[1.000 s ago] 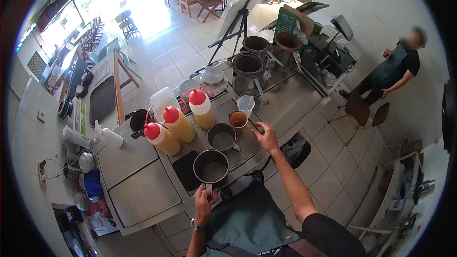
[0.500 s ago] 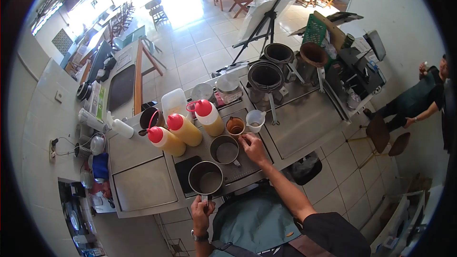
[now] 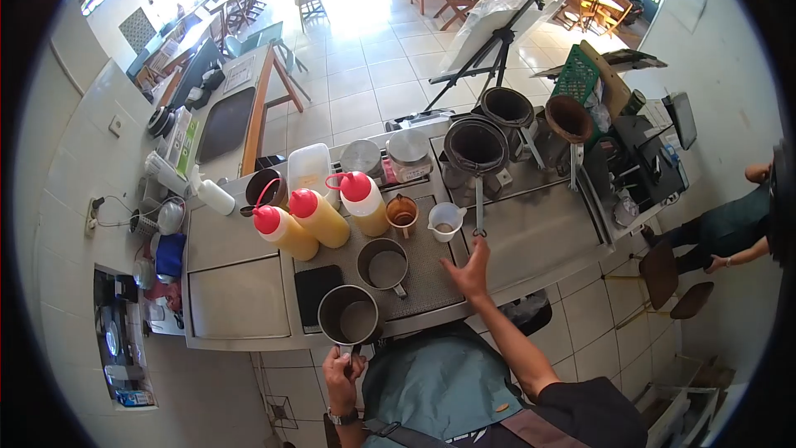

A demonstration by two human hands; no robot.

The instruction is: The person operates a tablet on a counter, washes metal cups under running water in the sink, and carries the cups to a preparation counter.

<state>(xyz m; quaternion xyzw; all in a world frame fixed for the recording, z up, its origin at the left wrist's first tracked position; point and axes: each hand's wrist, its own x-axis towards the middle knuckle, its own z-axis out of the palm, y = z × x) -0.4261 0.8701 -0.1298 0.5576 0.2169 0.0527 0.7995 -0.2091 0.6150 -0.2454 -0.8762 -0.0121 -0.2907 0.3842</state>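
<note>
My left hand [image 3: 338,380] is wrapped round the handle of a large metal mug [image 3: 348,315] at the counter's front edge. My right hand [image 3: 469,272] holds nothing, thumb and fingers apart, with its fingertips close to the looped end of a long-handled dark strainer [image 3: 476,147] resting on a metal pot; whether they touch it I cannot tell. A smaller metal mug [image 3: 383,265] stands between my hands. Behind it are an amber-brown cup [image 3: 402,214] and a white plastic measuring jug [image 3: 446,221].
Several red-capped squeeze bottles [image 3: 322,220] of yellowish liquid stand left of the cup. Two more dark strainers [image 3: 507,108] sit at the back right. A black scale-like pad [image 3: 317,295] lies beside the large mug. Another person [image 3: 730,224] is at the far right.
My right hand has left the amber-brown cup and moved right, toward the strainer handle. The cup now stands farther back and left. My left hand keeps hold of the large mug.
</note>
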